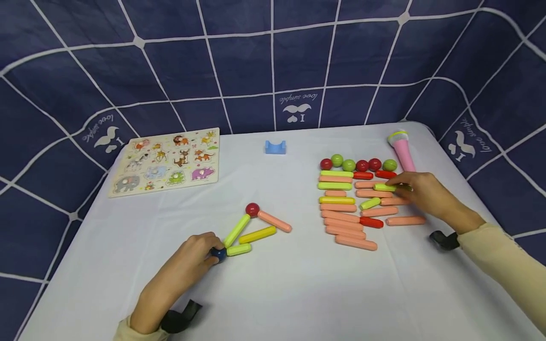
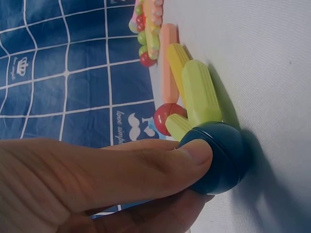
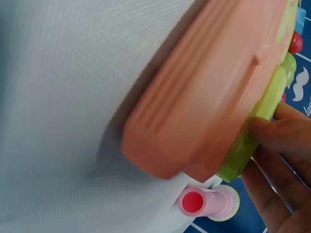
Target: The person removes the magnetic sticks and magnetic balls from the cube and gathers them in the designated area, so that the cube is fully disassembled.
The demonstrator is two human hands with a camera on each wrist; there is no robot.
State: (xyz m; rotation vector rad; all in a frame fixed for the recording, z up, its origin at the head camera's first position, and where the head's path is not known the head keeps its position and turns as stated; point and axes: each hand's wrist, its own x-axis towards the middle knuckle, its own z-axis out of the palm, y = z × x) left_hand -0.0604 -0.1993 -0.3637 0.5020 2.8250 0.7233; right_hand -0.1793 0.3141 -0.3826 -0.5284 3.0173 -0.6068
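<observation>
My left hand point(image 1: 194, 258) pinches a dark blue ball point(image 2: 221, 158) between thumb and fingers at the left of the table. Two lime-green rods meet that ball: a long one point(image 1: 236, 230) running up to a red ball point(image 1: 252, 210) and a short one point(image 1: 239, 249). From the red ball an orange rod point(image 1: 275, 221) slants down to the right. Between these lies a yellow rod point(image 1: 258, 235). At the right, my right hand point(image 1: 422, 194) holds a lime-green rod point(image 3: 257, 126) over the group of orange rods point(image 1: 356, 243); its far end is partly hidden by the fingers.
Red and green balls point(image 1: 349, 165) line up behind the sorted rods. A pink toy microphone point(image 1: 403, 150) lies behind my right hand. An animal puzzle board point(image 1: 170, 163) sits back left, a blue cradle-shaped piece point(image 1: 275, 148) back centre. Dark checked cloth point(image 1: 239, 57) rises behind the white table.
</observation>
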